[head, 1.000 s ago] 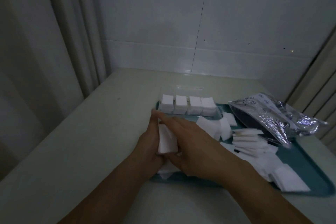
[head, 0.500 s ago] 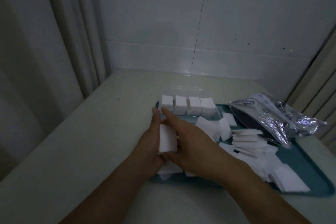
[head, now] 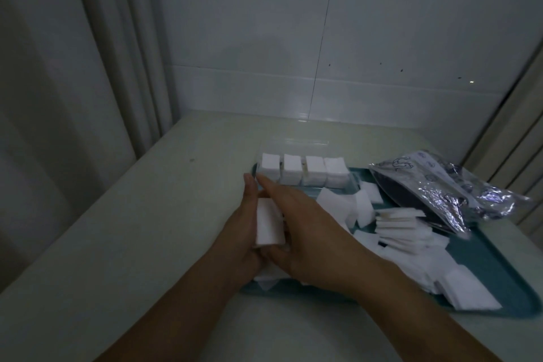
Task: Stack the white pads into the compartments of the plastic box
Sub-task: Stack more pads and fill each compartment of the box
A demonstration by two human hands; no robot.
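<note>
Plastic box holds 4 pad stacks.

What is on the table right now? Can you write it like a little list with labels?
left hand: flat against one side of a small stack of white pads
right hand: flat against the stack's other side
plastic box: clear, at the tray's far end, four compartments showing pads
loose pads: scattered over the tray, right of the hands
tray: teal, on the table
foil bag: crinkled, silver, at the tray's far right
</note>
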